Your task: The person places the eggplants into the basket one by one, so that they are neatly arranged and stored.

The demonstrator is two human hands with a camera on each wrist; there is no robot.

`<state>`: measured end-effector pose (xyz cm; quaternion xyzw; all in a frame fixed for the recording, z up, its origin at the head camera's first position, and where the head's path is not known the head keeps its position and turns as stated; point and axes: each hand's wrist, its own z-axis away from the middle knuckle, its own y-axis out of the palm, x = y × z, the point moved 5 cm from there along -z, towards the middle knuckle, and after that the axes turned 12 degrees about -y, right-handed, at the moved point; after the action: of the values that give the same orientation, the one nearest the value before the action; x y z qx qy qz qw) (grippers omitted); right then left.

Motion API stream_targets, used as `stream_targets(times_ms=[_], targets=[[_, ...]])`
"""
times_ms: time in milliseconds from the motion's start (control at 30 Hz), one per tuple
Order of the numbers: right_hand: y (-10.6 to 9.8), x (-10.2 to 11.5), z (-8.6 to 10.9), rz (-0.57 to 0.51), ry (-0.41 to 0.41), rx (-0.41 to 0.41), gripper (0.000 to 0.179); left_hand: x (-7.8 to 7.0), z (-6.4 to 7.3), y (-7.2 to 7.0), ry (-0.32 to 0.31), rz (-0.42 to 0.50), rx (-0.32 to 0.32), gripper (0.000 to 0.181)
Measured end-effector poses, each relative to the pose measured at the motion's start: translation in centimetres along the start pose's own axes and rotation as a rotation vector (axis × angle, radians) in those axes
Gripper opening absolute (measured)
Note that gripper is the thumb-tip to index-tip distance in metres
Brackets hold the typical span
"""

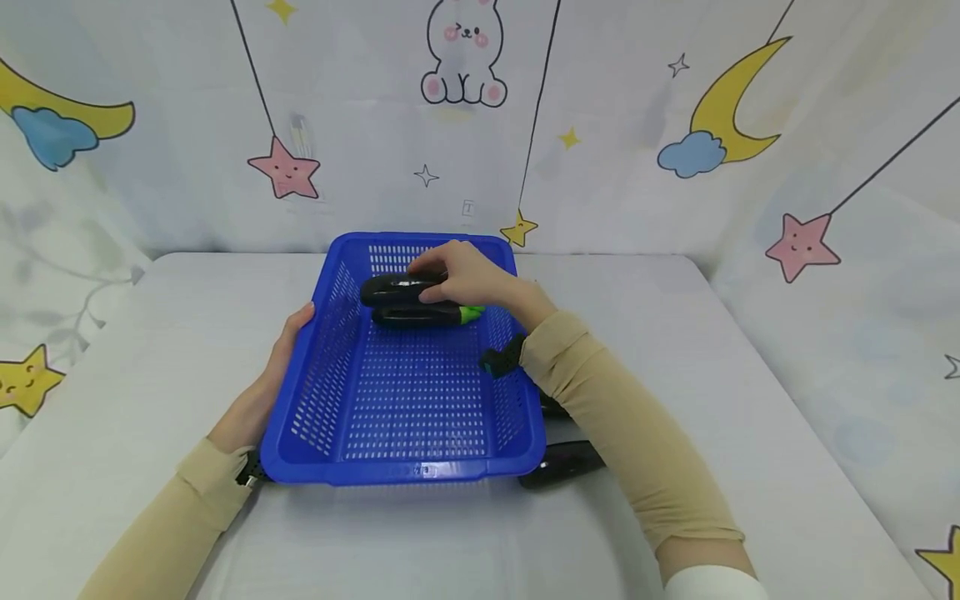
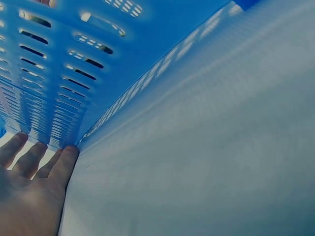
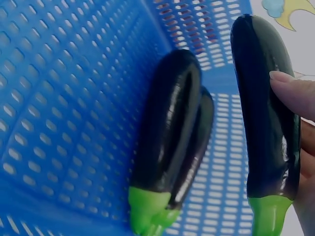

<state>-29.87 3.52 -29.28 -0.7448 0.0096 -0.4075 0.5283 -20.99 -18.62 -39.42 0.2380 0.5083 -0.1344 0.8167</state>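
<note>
Behind a white table (image 1: 637, 333), a pale printed cloth (image 1: 360, 100) hangs as a backdrop and runs down both sides; on it are two yellow crescent moons (image 1: 738, 92), two pink smiling stars (image 1: 285, 169) and one winking white bear (image 1: 467, 42). The table is covered in smooth white, and near its middle stands one blue plastic basket (image 1: 360, 473) with slotted sides and base. Five eggplants can be counted across the views, glossy and nearly black, with bright green caps on those whose ends show. One, the held eggplant (image 3: 263, 113), is over the far part of the basket, in the right hand (image 1: 465, 275), whose grip is closed round it, thumb on one side and fingers on the other. Two basket eggplants (image 3: 167, 123) lie inside, side by side and partly overlapping. Two outer eggplants (image 1: 558, 464) lie on the table just beside the basket's right side, both partly hidden by the right sleeve (image 1: 637, 433). The left hand (image 1: 281, 354) has its grip unclosed, fingers extended and touching the basket's left side from outside.
</note>
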Motion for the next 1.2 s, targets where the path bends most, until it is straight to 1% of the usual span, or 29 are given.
stream_targets(times_ms=[167, 400, 633, 733, 833, 967, 1200], targets=[[1.3, -0.3, -0.5, -0.010, 0.014, 0.028, 0.042, 0.0, -0.1, 0.1, 0.004, -0.003, -0.002, 0.080], [2.5, -0.8, -0.5, -0.040, 0.024, 0.045, 0.041, -0.1, -0.1, 0.1, 0.001, 0.001, -0.019, 0.081], [3.7, -1.3, -0.1, -0.128, 0.052, 0.082, 0.041, 0.0, -0.1, 0.1, -0.006, -0.026, -0.020, 0.080], [4.2, -1.5, 0.0, -0.153, 0.060, 0.091, 0.041, 0.1, -0.1, 0.1, -0.022, -0.026, -0.028, 0.080], [4.7, -1.6, 0.2, -0.140, 0.073, 0.116, 0.041, 0.2, -0.1, 0.1, -0.035, -0.032, -0.041, 0.081], [5.2, -1.5, 0.4, -0.107, 0.077, 0.161, 0.042, 0.3, -0.1, 0.1, -0.047, -0.026, -0.038, 0.082], [5.6, -1.9, 0.6, -0.066, 0.083, 0.197, 0.041, 0.2, -0.1, 0.0, -0.033, -0.029, -0.025, 0.083]])
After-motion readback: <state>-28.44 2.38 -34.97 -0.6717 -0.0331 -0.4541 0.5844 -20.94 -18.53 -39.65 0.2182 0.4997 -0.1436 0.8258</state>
